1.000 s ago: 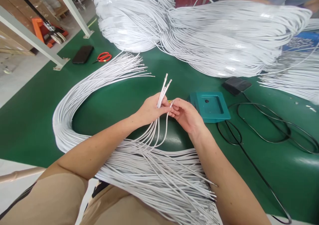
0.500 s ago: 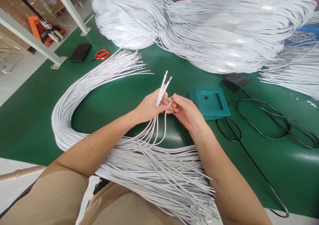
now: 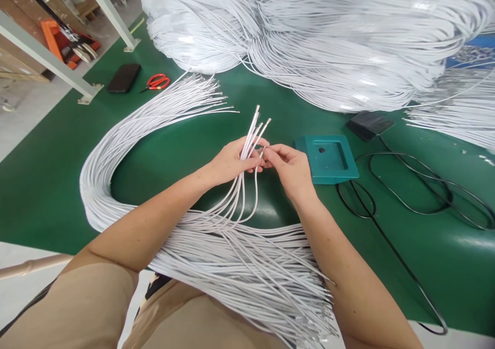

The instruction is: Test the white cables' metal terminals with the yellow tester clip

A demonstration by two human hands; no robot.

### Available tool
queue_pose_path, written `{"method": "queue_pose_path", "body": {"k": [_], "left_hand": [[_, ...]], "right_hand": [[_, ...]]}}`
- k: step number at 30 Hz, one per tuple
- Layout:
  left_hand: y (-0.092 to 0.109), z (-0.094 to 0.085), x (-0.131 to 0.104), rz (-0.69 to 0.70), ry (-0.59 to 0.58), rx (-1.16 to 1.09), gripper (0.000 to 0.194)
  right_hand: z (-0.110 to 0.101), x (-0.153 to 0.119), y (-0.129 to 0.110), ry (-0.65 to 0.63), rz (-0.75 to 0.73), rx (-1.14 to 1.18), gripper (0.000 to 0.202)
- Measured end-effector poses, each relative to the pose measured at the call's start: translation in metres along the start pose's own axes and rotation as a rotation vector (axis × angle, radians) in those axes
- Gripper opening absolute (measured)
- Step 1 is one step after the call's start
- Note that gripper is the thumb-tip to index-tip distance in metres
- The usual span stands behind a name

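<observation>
My left hand is closed round several white cables, whose tips stick up above the fingers. Beside it, my right hand pinches the end of one white cable between thumb and fingertips, close against the left fingers. The small tip in that pinch is partly hidden. From my hands the cables run down into a thick bundle of white cables lying across the front of the table. This bundle curves round on the left, and its other ends fan out behind my hands.
Large coils of white cable fill the back of the green table. Right of my hands sit a teal tray-shaped device, a black box and a looped black cord. Red-handled scissors and a dark flat case lie back left.
My right hand has turned palm-down and its fingers have closed on the single cable's end. The cable tips in my left hand have spread slightly.
</observation>
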State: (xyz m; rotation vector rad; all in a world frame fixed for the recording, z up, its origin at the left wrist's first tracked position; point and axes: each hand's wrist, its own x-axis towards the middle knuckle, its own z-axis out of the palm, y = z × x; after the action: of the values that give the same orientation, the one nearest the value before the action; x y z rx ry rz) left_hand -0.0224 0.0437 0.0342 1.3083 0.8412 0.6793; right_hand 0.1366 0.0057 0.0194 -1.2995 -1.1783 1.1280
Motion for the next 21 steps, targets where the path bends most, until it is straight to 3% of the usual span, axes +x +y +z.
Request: {"method": "queue_pose_path", "body": {"k": [4,7,12,16,21], "left_hand": [[0.001,-0.003,0.002,-0.230,0.004,-0.236,0.036],[-0.003,-0.009,0.005,-0.255,0.036,-0.206,0.036],[-0.013,-0.018,0.010,-0.139,0.094,0.084,0.040],[-0.017,-0.019,0.012,-0.141,0.106,0.166,0.040],[-0.018,-0.018,0.013,-0.125,0.112,0.188,0.040]], "right_hand": [[-0.001,-0.003,0.003,0.074,-0.438,-0.760,0.028],[-0.008,0.000,0.001,0.007,-0.588,-1.124,0.034],[-0.025,0.016,-0.007,-0.018,-0.544,-1.341,0.020],[-0.031,0.026,-0.008,-0.170,-0.451,-1.392,0.011],[-0.030,0.028,-0.004,-0.190,-0.450,-1.352,0.004]]}}
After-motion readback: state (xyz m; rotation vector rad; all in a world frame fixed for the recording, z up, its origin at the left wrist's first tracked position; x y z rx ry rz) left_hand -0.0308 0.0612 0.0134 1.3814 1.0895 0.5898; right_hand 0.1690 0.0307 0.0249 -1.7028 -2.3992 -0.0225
